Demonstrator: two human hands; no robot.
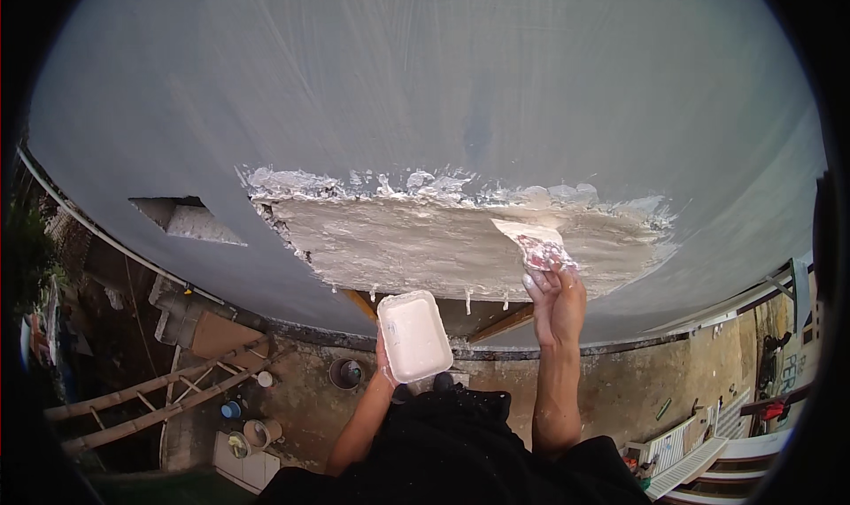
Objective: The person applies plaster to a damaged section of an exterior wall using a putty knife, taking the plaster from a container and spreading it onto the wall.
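My left hand grips a shallow white rectangular tub by its left side, in front of my body. White plaster coats the tub; how much lies inside I cannot tell. In my right hand is a putty knife, its handle and blade smeared white. The wide blade meets the wet plaster band on the grey wall, right of the band's middle. Thick, ragged white plaster runs along the band's top edge, and several drips hang from its lower edge.
Below the band is an opening with wooden braces. A rectangular recess sits in the wall at left. Down on the ground are a wooden ladder, a dark bucket, pale buckets and, at lower right, white slatted panels.
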